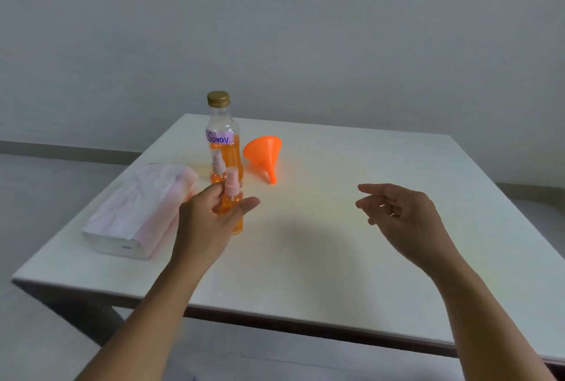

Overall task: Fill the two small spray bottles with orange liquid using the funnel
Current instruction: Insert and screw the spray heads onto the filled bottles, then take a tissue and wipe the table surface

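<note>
My left hand (208, 215) is wrapped loosely around a small spray bottle (229, 201) with a pink pump top and orange liquid inside; the bottle stands upright on the white table (336, 258). A second small spray bottle (218, 168), also holding orange liquid, stands just behind it. Behind both is a tall clear bottle (224, 139) with a gold cap, a label reading "Spray" and orange liquid in its lower half. An orange funnel (263, 154) lies on its side to the right of the tall bottle. My right hand (397, 212) hovers over the table with fingers spread, holding nothing.
A soft pack of tissues (140, 212) in pink-and-white wrapping lies at the table's left side, close to my left hand. The table's near edge (275, 322) runs across the lower view. A plain wall and floor lie beyond.
</note>
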Demonstrator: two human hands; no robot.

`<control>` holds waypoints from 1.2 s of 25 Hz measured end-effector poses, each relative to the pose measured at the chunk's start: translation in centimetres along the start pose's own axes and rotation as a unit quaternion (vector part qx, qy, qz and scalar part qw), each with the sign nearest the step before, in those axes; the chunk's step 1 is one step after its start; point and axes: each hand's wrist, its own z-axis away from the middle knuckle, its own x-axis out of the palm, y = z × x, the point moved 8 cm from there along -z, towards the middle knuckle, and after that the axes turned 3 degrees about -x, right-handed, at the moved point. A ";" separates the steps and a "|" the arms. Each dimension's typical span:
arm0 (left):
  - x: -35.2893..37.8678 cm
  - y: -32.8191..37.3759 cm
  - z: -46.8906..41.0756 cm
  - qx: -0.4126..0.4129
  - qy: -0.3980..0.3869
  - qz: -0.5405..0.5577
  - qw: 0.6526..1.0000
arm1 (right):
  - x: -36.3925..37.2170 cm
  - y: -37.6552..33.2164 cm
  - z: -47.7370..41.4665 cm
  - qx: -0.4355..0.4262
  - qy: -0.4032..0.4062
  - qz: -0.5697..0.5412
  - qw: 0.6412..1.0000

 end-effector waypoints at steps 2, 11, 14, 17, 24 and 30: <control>-1.8 -1.1 0.3 -0.006 0.026 -0.039 0.999 | 1.6 -0.1 0.2 -0.012 -0.028 0.037 0.999; -2.0 -3.5 0.5 -0.028 0.011 -0.022 0.999 | 5.4 -1.4 0.6 -0.065 -0.076 0.092 0.991; -2.7 -4.0 0.6 -0.071 -0.018 0.025 0.997 | 8.3 -2.8 1.5 -0.113 -0.118 0.117 0.980; -6.4 -2.6 1.9 -0.032 0.017 -0.094 0.995 | 12.0 -3.6 3.3 -0.159 -0.191 0.148 0.957; -11.9 -2.9 2.3 0.009 0.070 -0.352 0.933 | 13.7 -2.8 3.8 -0.170 -0.229 0.190 0.939; -12.2 -3.7 0.8 0.002 0.066 -0.377 0.924 | 13.7 -2.6 3.6 -0.169 -0.226 0.191 0.940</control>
